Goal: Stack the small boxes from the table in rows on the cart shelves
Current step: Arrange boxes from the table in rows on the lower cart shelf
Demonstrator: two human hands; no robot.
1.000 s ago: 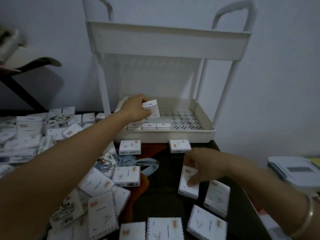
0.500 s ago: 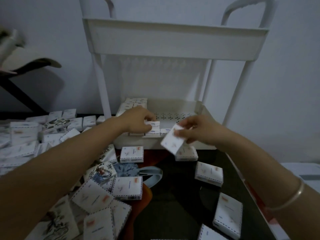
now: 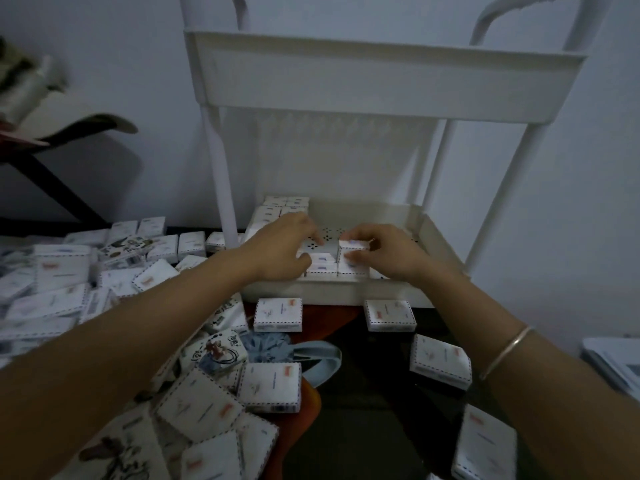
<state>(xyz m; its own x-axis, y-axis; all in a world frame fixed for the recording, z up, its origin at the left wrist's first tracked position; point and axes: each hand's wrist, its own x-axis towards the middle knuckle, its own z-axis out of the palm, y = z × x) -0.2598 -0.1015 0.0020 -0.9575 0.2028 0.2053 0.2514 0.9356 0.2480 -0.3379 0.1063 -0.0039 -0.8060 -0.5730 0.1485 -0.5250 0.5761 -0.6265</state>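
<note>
Boxes are lying all over the table, most of them heaped at its left side and a few lying singly toward the right. More boxes are sitting in the cart, on its lower shelf. A stack is filling the back left corner, and a row is running along the front wall.

Both hands are reaching into that shelf, close together over the front row. The right hand is pinching one box between curled fingers and thumb. It is holding the box against the row, right of the middle; whether the box is going on top of the row or behind it is not clear.

The left hand is resting on the row beside it and gripping nothing. Its fingers are lying loosely stretched, the forefinger reaching toward the perforated shelf floor and the thumb touching a box in the row.

A thin bangle is circling the right wrist. The upper shelf is showing only its outer wall. A blue cloth is lying among the boxes on the table.
</note>
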